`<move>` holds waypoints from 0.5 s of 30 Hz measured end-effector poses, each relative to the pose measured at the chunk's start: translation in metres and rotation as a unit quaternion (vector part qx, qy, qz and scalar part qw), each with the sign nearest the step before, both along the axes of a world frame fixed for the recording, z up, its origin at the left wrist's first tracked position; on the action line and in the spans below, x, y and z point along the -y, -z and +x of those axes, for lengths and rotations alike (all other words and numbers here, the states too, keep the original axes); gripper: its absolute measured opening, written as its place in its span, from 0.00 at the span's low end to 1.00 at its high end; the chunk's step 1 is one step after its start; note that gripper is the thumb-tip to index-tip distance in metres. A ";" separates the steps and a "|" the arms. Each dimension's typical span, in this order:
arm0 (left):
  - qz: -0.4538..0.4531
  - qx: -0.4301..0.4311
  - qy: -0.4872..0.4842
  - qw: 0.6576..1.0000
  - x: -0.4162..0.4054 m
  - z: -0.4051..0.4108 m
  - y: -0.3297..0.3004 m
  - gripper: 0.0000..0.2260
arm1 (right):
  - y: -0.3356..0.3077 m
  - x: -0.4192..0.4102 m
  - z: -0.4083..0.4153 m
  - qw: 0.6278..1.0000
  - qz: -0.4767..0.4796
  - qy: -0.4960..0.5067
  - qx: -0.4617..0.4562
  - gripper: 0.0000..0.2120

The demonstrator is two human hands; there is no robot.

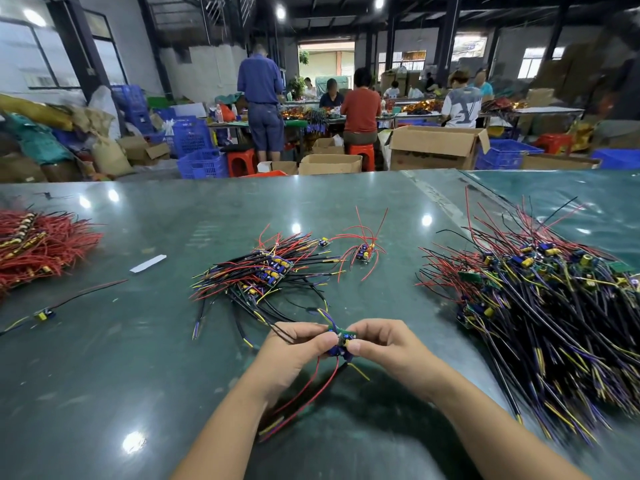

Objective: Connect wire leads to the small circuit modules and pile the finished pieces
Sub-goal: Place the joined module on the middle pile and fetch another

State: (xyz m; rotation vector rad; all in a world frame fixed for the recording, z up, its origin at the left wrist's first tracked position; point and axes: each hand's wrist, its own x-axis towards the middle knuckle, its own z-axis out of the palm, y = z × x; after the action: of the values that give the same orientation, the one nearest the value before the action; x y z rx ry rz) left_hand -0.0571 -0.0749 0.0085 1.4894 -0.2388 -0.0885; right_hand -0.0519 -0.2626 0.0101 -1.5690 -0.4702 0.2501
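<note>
left hand pinches small green circuit module | right hand pinches same module, above glossy dark green surface | red wire leads hang below | big heap of wired modules right | smaller heap ahead

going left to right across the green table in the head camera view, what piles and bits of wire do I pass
Red wire bundle → lone module with leads → white paper strip → middle pile of wired modules → small module with red wires → big pile of wired modules.
</note>
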 end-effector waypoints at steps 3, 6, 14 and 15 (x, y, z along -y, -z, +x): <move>-0.055 -0.035 0.045 0.997 -0.004 0.001 0.001 0.12 | 0.002 -0.001 0.000 0.999 0.027 -0.013 -0.016 0.10; -0.091 -0.052 0.090 0.990 -0.007 0.002 0.001 0.08 | 0.004 0.000 0.001 0.997 0.058 -0.024 -0.040 0.14; -0.116 -0.033 0.001 0.993 -0.008 0.007 0.000 0.15 | -0.001 0.009 -0.001 0.990 0.121 0.015 -0.071 0.11; -0.111 -0.017 -0.026 0.993 -0.008 0.008 -0.001 0.15 | -0.003 0.011 -0.001 0.988 0.133 0.021 -0.071 0.11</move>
State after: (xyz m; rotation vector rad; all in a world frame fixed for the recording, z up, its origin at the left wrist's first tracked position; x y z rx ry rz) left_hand -0.0487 -0.0668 0.0096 1.2702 -0.1763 -0.0433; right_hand -0.0527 -0.2735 0.0132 -1.2890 -0.3435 0.2543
